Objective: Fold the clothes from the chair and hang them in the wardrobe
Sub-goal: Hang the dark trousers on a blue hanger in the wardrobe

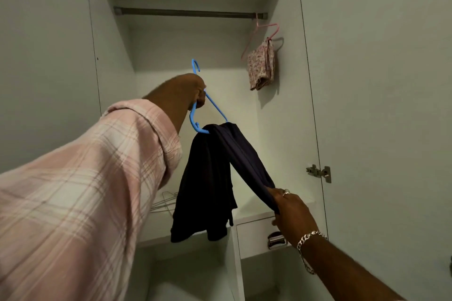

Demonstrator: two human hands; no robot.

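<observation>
— Wardrobe doors are seen swung wide, pale walls lit from the front. What is held inside it?

— A dark metal rail is fixed across the top. One pink hanger is hooked at the rail's far right end, and a folded floral garment is draped over its bar, close to the right wall.

— And the task's own garment?

— A dark navy garment is slung over the bar of a blue hanger, which is held up inside the wardrobe, well below the rail and not hooked on it. The hanger is tilted, its hook pointing up and left.

— How are the hands placed?

— The blue hanger is gripped near its neck by the left hand, fingers curled round the plastic; a pink plaid sleeve is worn on that arm. One trailing end of the navy garment is pinched and drawn down to the right by the right hand, on which a ring and a silver chain bracelet are worn. The other end hangs free down to the shelf's front edge.

— Anything lower down?

— A white shelf is seen behind the garment, with a few thin wire hangers lying on it at the left. Beneath the shelf, a drawer front with a metal handle is partly hidden by the right wrist. What the drawer holds cannot be told.
</observation>
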